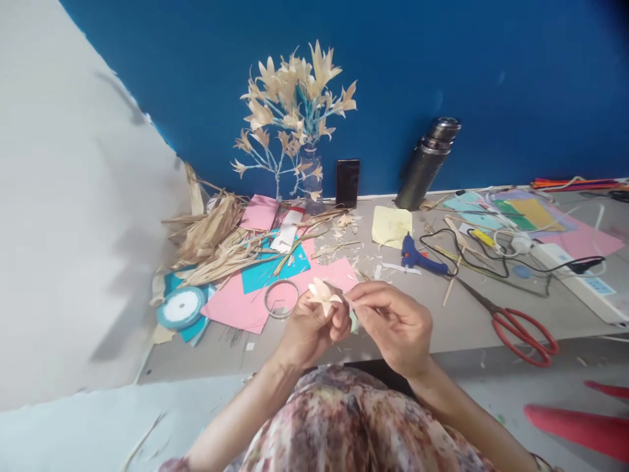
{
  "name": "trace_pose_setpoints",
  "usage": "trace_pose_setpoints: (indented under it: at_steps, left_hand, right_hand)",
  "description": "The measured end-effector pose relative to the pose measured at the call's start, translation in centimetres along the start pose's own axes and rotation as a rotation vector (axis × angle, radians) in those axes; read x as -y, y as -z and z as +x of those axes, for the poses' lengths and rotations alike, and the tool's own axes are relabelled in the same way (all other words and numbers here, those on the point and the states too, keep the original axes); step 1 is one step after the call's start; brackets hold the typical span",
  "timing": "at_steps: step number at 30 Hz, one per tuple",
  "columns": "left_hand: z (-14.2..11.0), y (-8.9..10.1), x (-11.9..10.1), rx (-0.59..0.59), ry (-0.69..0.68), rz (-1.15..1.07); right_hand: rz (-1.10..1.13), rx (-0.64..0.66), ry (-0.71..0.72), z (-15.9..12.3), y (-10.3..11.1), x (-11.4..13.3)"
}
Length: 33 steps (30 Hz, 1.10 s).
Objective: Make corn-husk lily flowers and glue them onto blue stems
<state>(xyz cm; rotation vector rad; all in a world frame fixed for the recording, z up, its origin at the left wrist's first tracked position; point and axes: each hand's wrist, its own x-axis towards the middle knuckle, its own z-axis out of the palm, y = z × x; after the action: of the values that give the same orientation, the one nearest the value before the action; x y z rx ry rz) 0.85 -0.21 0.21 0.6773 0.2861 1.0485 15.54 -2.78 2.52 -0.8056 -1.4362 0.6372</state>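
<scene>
A cream flower (323,296) with pointed petals, looking like dried husk, is held in my left hand (310,331), whose fingers are curled around its base. Just to its right, my right hand (393,321) is pinched at the fingertips on a thin pale strip, close to the left fingers. What lies between the two hands under the flower is mostly hidden. A roll of tape (282,299) stands beside my left hand, over pink paper (238,305). To the right of my right hand are scissors (511,324) with red handles.
Similar flowers (295,92) stand in a clear bottle (312,177) by the blue wall. Dried husks (211,229) and a ribbon spool (181,307) lie left. A blue glue gun (420,257), a dark flask (427,164), a phone (347,183) and a power strip (580,278) are also on the table.
</scene>
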Motion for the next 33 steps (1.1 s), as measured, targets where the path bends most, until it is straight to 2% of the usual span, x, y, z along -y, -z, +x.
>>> trace_pose_setpoints:
  at_steps: [6, 13, 24, 29, 33]
  left_hand:
    - [-0.1, -0.1, 0.2, -0.008, 0.103, -0.185]
    - [0.0, -0.4, 0.4, -0.068, 0.084, -0.107]
    - [-0.7, -0.1, 0.2, -0.207, -0.002, 0.196]
    - [-1.1, -0.4, 0.3, -0.273, -0.060, 0.343]
    - [-1.4, -0.9, 0.5, -0.372, -0.134, 0.478]
  right_hand:
    - [-0.040, 0.007, -0.022, 0.1, -0.6, 0.0]
    - [-0.025, 0.012, -0.037, 0.1, -0.7, 0.3]
    - [-0.047, 0.013, 0.009, -0.3, -0.6, 0.0]
    - [-0.081, -0.018, 0.003, -0.4, -0.6, 0.1]
    - [-0.074, -0.017, -0.021, -0.4, -0.8, 0.2]
